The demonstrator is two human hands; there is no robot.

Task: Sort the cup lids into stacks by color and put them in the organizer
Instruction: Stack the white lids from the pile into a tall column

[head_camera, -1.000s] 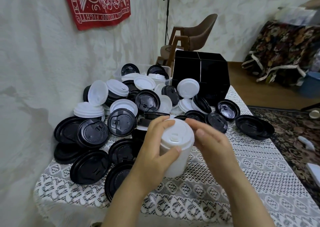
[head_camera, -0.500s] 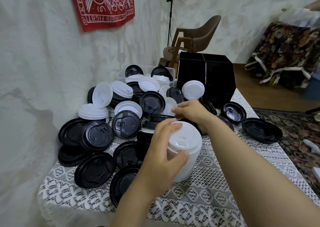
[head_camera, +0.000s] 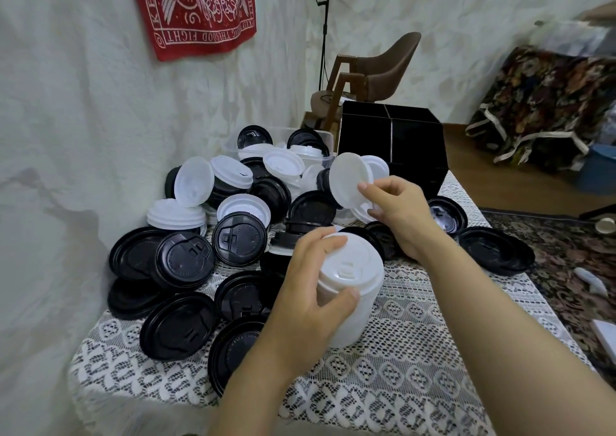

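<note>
Head view: left hand (head_camera: 310, 292) gripping white lid stack (head_camera: 353, 269) standing on lace tablecloth (head_camera: 416, 369), fingers curling round its top; right hand (head_camera: 398, 210) pinching single white lid (head_camera: 348, 179), tilted, above mixed lid pile (head_camera: 240, 242); black organizer (head_camera: 393, 145) sitting just behind right hand

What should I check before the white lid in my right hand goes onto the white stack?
1. Grip: right hand pinches white lid, ok.
2. Only one lid pinched: cannot tell.
3. Colour matches white stack: ok.
4. Support: left hand grips the stack, ok.
5. Stack top free: not ok, fingertips lie over its rim.
6. Room in organizer: cannot tell, its inside is hidden.
</note>
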